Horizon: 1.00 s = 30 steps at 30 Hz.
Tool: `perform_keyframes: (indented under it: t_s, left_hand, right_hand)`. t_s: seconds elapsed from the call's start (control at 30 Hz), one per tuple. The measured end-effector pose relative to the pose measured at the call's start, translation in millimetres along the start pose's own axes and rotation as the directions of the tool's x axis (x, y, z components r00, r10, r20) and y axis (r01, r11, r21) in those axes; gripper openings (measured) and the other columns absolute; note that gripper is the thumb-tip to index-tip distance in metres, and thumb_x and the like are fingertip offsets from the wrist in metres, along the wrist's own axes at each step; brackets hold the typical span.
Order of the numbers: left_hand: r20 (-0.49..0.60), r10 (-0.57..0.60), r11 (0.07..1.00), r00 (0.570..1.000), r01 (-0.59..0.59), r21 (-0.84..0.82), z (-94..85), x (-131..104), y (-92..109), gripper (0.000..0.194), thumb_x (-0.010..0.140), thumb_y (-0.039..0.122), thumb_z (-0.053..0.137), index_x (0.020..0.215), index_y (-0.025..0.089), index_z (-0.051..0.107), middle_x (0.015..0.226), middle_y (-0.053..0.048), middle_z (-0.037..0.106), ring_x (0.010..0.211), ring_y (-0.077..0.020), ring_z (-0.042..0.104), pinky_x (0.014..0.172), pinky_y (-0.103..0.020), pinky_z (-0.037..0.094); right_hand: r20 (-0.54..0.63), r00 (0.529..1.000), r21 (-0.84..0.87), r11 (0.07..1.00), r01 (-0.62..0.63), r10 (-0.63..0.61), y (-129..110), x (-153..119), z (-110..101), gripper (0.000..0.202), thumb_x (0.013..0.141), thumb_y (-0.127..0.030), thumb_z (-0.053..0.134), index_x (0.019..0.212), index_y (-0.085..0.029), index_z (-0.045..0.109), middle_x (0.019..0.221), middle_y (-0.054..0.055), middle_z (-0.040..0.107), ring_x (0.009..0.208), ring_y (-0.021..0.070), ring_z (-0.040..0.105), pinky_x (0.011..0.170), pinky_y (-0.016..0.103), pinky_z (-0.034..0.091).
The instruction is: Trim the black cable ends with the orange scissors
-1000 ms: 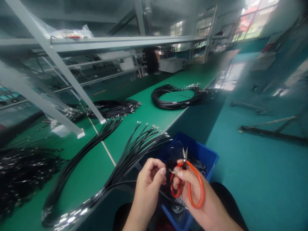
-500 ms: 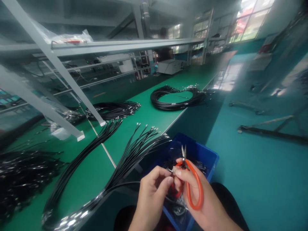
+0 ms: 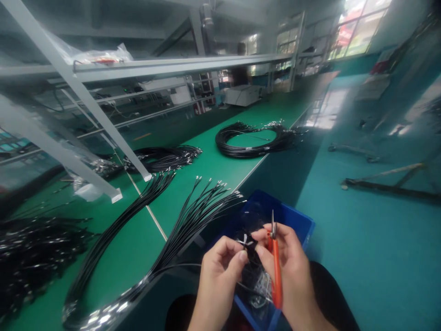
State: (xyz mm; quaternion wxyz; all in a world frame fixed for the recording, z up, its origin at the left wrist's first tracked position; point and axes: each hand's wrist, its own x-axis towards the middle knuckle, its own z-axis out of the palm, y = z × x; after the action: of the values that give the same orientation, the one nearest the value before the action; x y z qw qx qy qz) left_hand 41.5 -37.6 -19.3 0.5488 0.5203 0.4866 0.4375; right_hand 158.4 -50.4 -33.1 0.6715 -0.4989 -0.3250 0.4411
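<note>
My left hand (image 3: 220,271) pinches the end of a black cable (image 3: 182,265) between thumb and forefinger; pale strands fan out at its tip (image 3: 245,241). The cable runs left to a bundle of black cables (image 3: 179,239) bending round on the green table. In my right hand (image 3: 292,266) is a pair of scissors (image 3: 276,271) with orange handles, blades pointing up. My right thumb and forefinger are parted, just right of the cable tip. Below both hands stands a blue bin (image 3: 296,216) with dark and clear scraps inside.
On the green table (image 3: 203,168) lie a coiled cable bundle (image 3: 241,149), another bundle (image 3: 161,158) behind the shelf leg, and a dark heap of cables (image 3: 37,257) at left. A metal shelf (image 3: 179,66) stands over the table. Wheeled metal legs (image 3: 386,184) are on the floor at right.
My right fingers have come away from the cable tip, and its pale strands now show spread. The scissors have turned edge-on and shifted slightly right. My left hand is nearly still.
</note>
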Motion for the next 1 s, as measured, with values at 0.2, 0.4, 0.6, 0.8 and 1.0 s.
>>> perform_keyframes:
  t_s: [0.2, 0.4, 0.6, 0.8, 1.0]
  left_hand:
    - [0.019, 0.004, 1.000, 1.000, -0.005, 0.031, 4.3, -2.3, 5.2, 0.016, 0.077, 0.026, 0.064, 0.068, 0.014, 0.058, 0.061, 0.003, 0.054, 0.052, -0.0073, 0.043, 0.049, -0.017, 0.035]
    - [-0.125, 0.053, 0.999, 0.991, -0.053, 0.001, 1.8, 1.3, 4.7, 0.013, 0.075, 0.023, 0.063, 0.067, 0.015, 0.059, 0.058, 0.004, 0.054, 0.050, -0.0067, 0.044, 0.048, -0.016, 0.037]
    - [-0.190, 0.075, 0.993, 0.979, -0.091, -0.075, -5.1, 9.1, 2.2, 0.009, 0.076, 0.023, 0.064, 0.073, 0.016, 0.060, 0.065, 0.003, 0.059, 0.052, -0.0080, 0.052, 0.054, -0.019, 0.043]
    - [-0.216, 0.108, 0.989, 0.971, -0.127, -0.077, 1.9, 6.9, 4.0, 0.005, 0.076, 0.020, 0.065, 0.074, 0.016, 0.062, 0.067, 0.002, 0.061, 0.057, -0.0100, 0.057, 0.057, -0.020, 0.047]
    - [-0.175, 0.120, 0.990, 0.977, -0.131, -0.050, 5.3, 7.4, 0.9, 0.006, 0.074, 0.020, 0.068, 0.073, 0.016, 0.064, 0.063, 0.003, 0.062, 0.057, -0.0103, 0.058, 0.056, -0.019, 0.047]
  right_hand:
    - [0.118, 0.925, -0.326, 0.865, 0.381, -0.362, 5.9, 1.9, -1.1, 0.027, 0.076, -0.012, 0.060, 0.098, -0.026, 0.055, 0.087, 0.001, 0.065, 0.076, 0.0185, 0.063, 0.065, 0.028, 0.050]
    - [0.319, 0.642, -0.467, 0.473, 0.747, -0.698, 12.6, 3.3, -10.9, 0.030, 0.078, -0.002, 0.051, 0.101, -0.021, 0.055, 0.084, 0.006, 0.063, 0.079, 0.0211, 0.061, 0.066, 0.030, 0.050]
    - [0.311, 0.950, -0.248, 0.962, 0.111, -0.030, 10.3, -18.0, -18.5, 0.026, 0.071, -0.018, 0.062, 0.097, -0.022, 0.057, 0.082, 0.004, 0.068, 0.069, 0.0198, 0.065, 0.055, 0.026, 0.049]
    - [0.513, 0.706, -0.089, 0.848, -0.523, 0.489, -6.5, -10.9, -12.8, 0.036, 0.069, -0.040, 0.071, 0.085, -0.013, 0.054, 0.068, 0.008, 0.068, 0.032, 0.0028, 0.041, 0.032, 0.015, 0.027]
    - [0.526, 0.712, -0.016, 0.842, -0.540, 0.466, -8.9, -4.2, -10.3, 0.045, 0.068, -0.047, 0.072, 0.088, -0.011, 0.054, 0.069, 0.009, 0.068, 0.029, 0.0014, 0.041, 0.029, 0.013, 0.027]
